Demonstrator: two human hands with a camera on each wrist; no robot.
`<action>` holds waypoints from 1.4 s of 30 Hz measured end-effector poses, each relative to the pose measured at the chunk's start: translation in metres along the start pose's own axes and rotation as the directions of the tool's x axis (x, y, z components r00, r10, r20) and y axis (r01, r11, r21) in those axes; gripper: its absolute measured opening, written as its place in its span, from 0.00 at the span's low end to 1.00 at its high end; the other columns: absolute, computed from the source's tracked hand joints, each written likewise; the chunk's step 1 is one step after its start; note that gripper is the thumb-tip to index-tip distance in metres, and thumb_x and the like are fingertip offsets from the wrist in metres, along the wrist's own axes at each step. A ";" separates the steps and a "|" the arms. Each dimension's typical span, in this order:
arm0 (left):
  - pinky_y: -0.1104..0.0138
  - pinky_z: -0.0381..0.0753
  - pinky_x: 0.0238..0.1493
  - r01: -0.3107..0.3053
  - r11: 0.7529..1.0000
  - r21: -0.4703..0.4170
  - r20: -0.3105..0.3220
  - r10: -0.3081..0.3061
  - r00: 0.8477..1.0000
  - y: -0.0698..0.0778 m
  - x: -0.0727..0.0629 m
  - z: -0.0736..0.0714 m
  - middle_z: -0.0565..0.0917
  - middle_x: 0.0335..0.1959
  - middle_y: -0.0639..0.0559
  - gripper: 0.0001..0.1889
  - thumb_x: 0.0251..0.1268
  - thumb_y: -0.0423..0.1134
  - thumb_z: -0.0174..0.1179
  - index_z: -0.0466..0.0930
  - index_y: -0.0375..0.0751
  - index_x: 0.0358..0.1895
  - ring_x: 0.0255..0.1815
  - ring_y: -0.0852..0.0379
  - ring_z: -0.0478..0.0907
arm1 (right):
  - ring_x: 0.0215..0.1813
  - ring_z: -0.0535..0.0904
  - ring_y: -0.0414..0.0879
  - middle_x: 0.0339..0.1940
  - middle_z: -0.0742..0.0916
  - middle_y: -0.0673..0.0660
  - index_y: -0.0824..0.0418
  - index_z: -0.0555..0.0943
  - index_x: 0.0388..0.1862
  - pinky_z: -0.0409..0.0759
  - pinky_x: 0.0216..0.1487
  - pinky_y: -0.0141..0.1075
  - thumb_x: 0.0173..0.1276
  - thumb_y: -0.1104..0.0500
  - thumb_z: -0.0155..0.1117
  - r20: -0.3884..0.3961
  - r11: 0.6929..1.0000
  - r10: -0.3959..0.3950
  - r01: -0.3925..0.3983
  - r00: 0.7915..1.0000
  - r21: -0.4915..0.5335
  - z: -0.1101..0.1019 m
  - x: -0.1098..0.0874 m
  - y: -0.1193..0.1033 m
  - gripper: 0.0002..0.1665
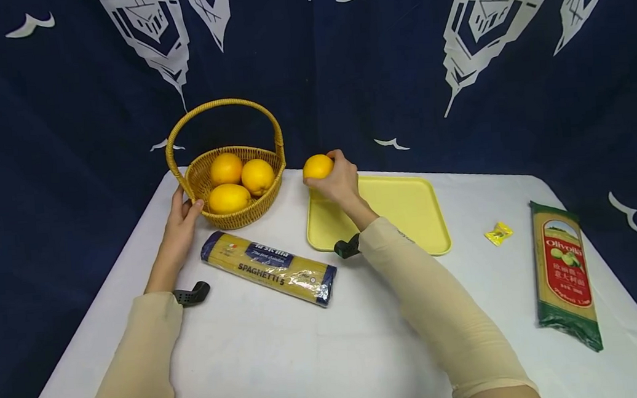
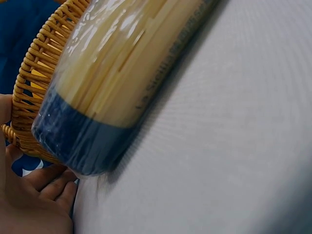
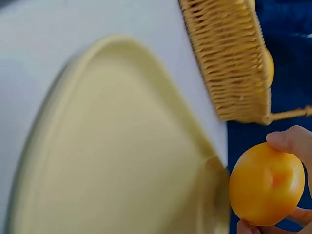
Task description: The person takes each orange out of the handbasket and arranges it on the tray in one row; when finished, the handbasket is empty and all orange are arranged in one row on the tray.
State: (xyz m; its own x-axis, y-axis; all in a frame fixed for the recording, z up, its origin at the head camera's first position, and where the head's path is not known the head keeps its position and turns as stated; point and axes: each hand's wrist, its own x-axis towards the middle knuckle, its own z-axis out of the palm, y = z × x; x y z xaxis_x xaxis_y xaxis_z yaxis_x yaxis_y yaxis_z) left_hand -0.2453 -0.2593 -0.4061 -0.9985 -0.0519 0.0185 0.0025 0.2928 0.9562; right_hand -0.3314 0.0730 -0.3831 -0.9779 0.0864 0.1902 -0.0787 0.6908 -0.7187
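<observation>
My right hand (image 1: 343, 180) holds an orange (image 1: 318, 167) above the far left corner of the yellow tray (image 1: 402, 211). In the right wrist view, thumb and fingers span opposite sides of the orange (image 3: 267, 185). My left hand (image 1: 178, 226) grips the left side of the wicker basket (image 1: 244, 215), the thumb at its rim near the foot of the handle. Three yellow-orange fruits (image 1: 226, 168) lie inside the basket. The left wrist view has the basket's woven side (image 2: 36, 83) beside the fingers (image 2: 54, 187).
A spaghetti pack (image 1: 268, 267) lies in front of the basket and tray. At the right are a small yellow wrapped candy (image 1: 499, 234) and a green-ended pasta pack (image 1: 566, 274). A dark blue curtain (image 1: 309, 70) hangs behind the white table (image 1: 285, 361).
</observation>
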 end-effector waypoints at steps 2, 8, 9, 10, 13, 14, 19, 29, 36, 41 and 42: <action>0.43 0.44 0.85 0.000 1.000 0.004 -0.001 0.000 1.000 -0.002 0.002 0.000 0.48 0.87 0.36 0.41 0.87 0.51 0.45 0.30 0.54 0.88 0.87 0.38 0.47 | 0.65 0.77 0.60 0.65 0.82 0.65 0.62 0.70 0.73 0.78 0.67 0.50 0.59 0.47 0.81 0.007 1.000 0.017 -0.017 1.000 -0.006 0.002 0.000 0.007 0.48; 0.44 0.44 0.86 -0.002 1.000 0.028 -0.009 0.002 1.000 -0.023 0.015 -0.003 0.48 0.87 0.39 0.40 0.87 0.52 0.45 0.29 0.61 0.88 0.88 0.40 0.47 | 0.65 0.77 0.59 0.65 0.82 0.65 0.62 0.67 0.74 0.77 0.68 0.48 0.61 0.45 0.81 0.027 0.999 0.012 -0.011 1.000 -0.041 0.008 0.000 0.021 0.49; 0.44 0.44 0.86 -0.003 0.999 0.034 -0.011 0.003 1.000 -0.026 0.017 -0.003 0.49 0.87 0.39 0.40 0.87 0.53 0.45 0.29 0.62 0.88 0.88 0.40 0.47 | 0.64 0.77 0.59 0.65 0.82 0.65 0.63 0.67 0.73 0.77 0.68 0.48 0.61 0.45 0.81 0.031 0.999 0.004 -0.003 1.000 -0.045 0.008 0.001 0.022 0.50; 0.44 0.44 0.86 -0.005 0.999 0.035 -0.013 0.005 1.000 -0.029 0.018 -0.003 0.49 0.87 0.40 0.40 0.87 0.53 0.44 0.29 0.63 0.88 0.88 0.41 0.47 | 0.64 0.77 0.59 0.65 0.82 0.65 0.63 0.66 0.74 0.77 0.68 0.49 0.61 0.44 0.81 0.037 0.999 0.000 0.002 0.999 -0.049 0.007 0.001 0.022 0.50; 0.44 0.44 0.86 -0.013 0.999 0.035 -0.020 0.014 1.000 -0.034 0.022 -0.003 0.49 0.87 0.41 0.40 0.86 0.54 0.44 0.30 0.64 0.87 0.88 0.41 0.48 | 0.63 0.77 0.60 0.64 0.81 0.66 0.63 0.65 0.74 0.79 0.66 0.49 0.62 0.40 0.79 0.062 0.998 0.004 0.000 0.998 -0.063 0.005 0.001 0.021 0.52; 0.44 0.44 0.86 -0.017 0.999 0.033 -0.023 0.018 1.000 -0.036 0.022 -0.003 0.49 0.87 0.40 0.40 0.86 0.55 0.44 0.30 0.65 0.87 0.88 0.41 0.48 | 0.63 0.78 0.60 0.65 0.81 0.66 0.63 0.64 0.75 0.79 0.66 0.49 0.63 0.38 0.77 0.071 0.998 0.011 -0.007 0.997 -0.065 0.004 0.001 0.020 0.53; 0.45 0.44 0.86 -0.029 0.999 0.016 -0.025 0.030 0.999 -0.040 0.024 -0.003 0.51 0.87 0.39 0.40 0.86 0.54 0.45 0.30 0.64 0.88 0.87 0.41 0.49 | 0.65 0.77 0.60 0.68 0.80 0.66 0.64 0.63 0.78 0.79 0.68 0.49 0.69 0.28 0.65 0.078 0.997 0.057 -0.053 0.995 -0.047 0.000 0.002 0.021 0.54; 0.45 0.44 0.86 -0.020 1.000 -0.002 -0.016 0.020 1.000 -0.027 0.016 -0.002 0.49 0.87 0.38 0.41 0.86 0.53 0.46 0.30 0.60 0.88 0.88 0.41 0.48 | 0.77 0.69 0.62 0.75 0.75 0.68 0.64 0.64 0.79 0.66 0.80 0.51 0.75 0.29 0.56 0.046 0.999 0.051 -0.051 0.998 -0.006 -0.011 0.004 0.020 0.50; 0.44 0.45 0.85 0.002 1.000 -0.018 0.010 -0.002 1.000 -0.001 0.000 -0.001 0.47 0.87 0.35 0.42 0.86 0.53 0.46 0.29 0.53 0.88 0.88 0.39 0.47 | 0.78 0.66 0.60 0.78 0.73 0.65 0.61 0.63 0.81 0.64 0.81 0.51 0.75 0.31 0.58 0.028 0.999 0.034 -0.035 0.999 0.008 -0.010 0.003 0.015 0.49; 0.44 0.45 0.85 0.004 1.000 -0.020 0.008 -0.004 1.000 -0.001 0.000 -0.002 0.47 0.87 0.35 0.41 0.87 0.50 0.45 0.29 0.53 0.88 0.88 0.39 0.46 | 0.80 0.65 0.58 0.81 0.71 0.62 0.58 0.62 0.82 0.64 0.81 0.51 0.74 0.28 0.59 0.031 1.000 -0.031 0.031 0.999 -0.006 -0.007 0.002 -0.004 0.51; 0.44 0.44 0.86 0.007 1.000 -0.020 0.009 -0.006 1.000 -0.001 0.000 -0.001 0.47 0.87 0.35 0.41 0.87 0.50 0.45 0.29 0.54 0.88 0.88 0.39 0.46 | 0.80 0.65 0.58 0.81 0.71 0.62 0.58 0.62 0.82 0.64 0.81 0.51 0.73 0.27 0.59 0.033 0.999 -0.047 0.047 0.998 -0.010 -0.007 0.002 -0.009 0.52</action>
State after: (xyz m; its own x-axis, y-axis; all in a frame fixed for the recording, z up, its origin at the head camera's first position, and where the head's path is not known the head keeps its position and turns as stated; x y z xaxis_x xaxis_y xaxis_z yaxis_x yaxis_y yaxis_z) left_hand -0.2455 -0.2609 -0.4066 -0.9989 -0.0450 0.0098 -0.0029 0.2734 0.9619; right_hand -0.3310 0.0721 -0.3720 -0.9790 0.0304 0.2018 -0.1229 0.7015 -0.7020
